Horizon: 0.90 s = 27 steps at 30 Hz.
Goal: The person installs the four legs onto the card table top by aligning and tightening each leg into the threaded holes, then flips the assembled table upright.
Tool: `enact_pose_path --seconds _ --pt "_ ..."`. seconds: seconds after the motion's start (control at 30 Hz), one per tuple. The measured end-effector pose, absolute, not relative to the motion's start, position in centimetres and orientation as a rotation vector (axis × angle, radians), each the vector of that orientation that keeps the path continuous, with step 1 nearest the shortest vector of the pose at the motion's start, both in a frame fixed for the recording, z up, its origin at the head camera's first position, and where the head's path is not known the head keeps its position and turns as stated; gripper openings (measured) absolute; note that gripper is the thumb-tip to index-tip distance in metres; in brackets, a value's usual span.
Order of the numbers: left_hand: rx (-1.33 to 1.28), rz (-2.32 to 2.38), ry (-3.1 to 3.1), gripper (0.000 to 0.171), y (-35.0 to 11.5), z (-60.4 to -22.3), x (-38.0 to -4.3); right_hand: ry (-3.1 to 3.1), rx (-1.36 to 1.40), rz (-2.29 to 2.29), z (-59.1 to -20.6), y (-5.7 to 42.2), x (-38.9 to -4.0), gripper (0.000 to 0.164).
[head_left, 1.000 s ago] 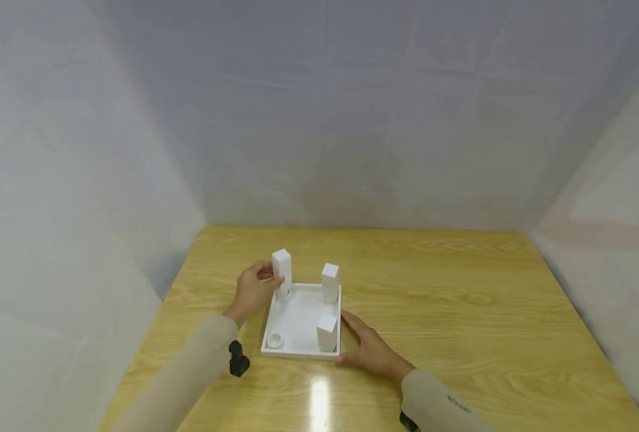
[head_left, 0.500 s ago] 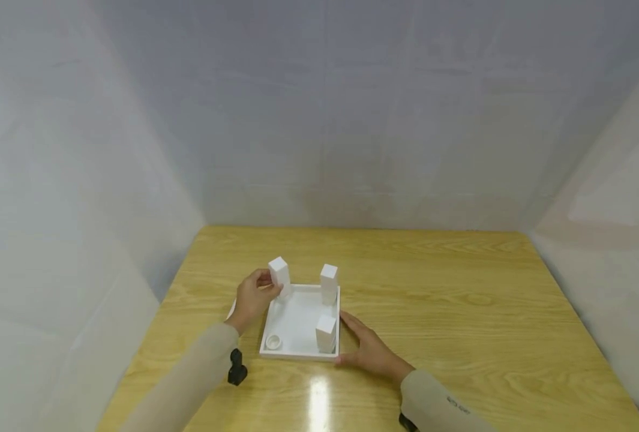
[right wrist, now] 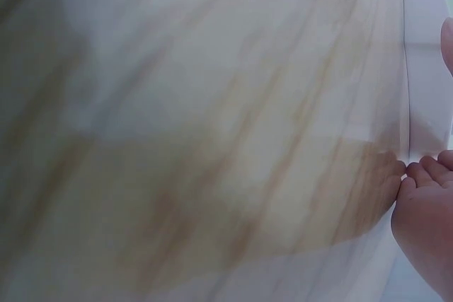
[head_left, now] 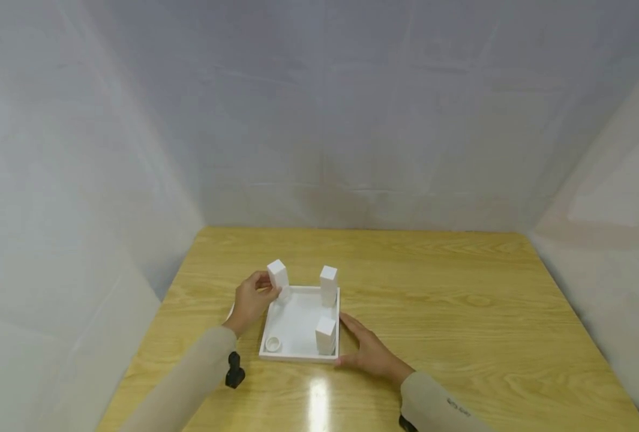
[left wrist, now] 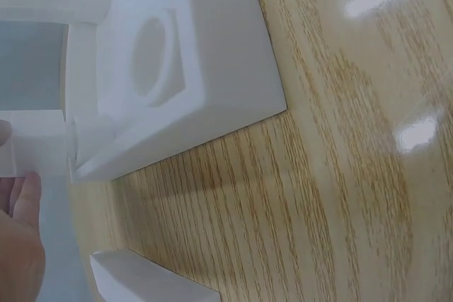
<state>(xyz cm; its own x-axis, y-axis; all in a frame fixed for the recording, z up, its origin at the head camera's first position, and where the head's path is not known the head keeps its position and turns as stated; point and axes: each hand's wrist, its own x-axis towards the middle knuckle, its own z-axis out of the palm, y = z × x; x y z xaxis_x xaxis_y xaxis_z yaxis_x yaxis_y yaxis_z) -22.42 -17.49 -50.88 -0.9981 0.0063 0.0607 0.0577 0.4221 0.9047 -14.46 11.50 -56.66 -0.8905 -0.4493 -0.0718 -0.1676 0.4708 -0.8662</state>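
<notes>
A white, shallow tray-like panel [head_left: 300, 327] with raised edges lies on the table. My left hand [head_left: 251, 305] pinches a white square post [head_left: 278, 274] at the panel's far left corner, the post leaning slightly left. Whether its lower end sits in a socket is hidden in the head view. White posts stand at the far right corner [head_left: 328, 285] and near right corner [head_left: 326, 336]. At the near left corner, a round socket [head_left: 273, 344] holds no post. My right hand [head_left: 372, 353] touches the panel's right side, fingers extended, thumb at the near corner.
Another white piece [left wrist: 145, 281] lies on the wooden table [head_left: 438, 300] left of the panel, mostly behind my left wrist in the head view. Pale cloth sheets [head_left: 319, 132] hang at the back and both sides.
My left hand and its post have come down slightly and moved a little left; the post now leans left. My right hand stays at the panel's side.
</notes>
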Motion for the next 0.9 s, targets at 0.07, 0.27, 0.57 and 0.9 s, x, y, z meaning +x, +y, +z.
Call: enact_pose_path --seconds 0.07,0.27,0.57,0.9 --pt "-0.067 -1.663 -2.604 0.033 -17.5 -51.0 -22.4 2.434 -0.53 -1.385 -56.7 11.5 -14.5 0.107" --pt "-0.049 -1.634 -2.527 0.041 -17.1 -51.2 -22.2 2.43 -0.545 -1.387 -56.7 11.5 -14.5 0.108" --pt "0.051 -1.518 -2.337 0.063 -14.5 -50.1 -21.8 2.427 -0.536 -1.394 -56.7 11.5 -14.6 0.108" --pt "0.114 -1.371 -2.2 0.041 -13.4 -50.4 -22.2 2.42 -0.569 -1.421 -56.8 11.5 -14.6 0.107"
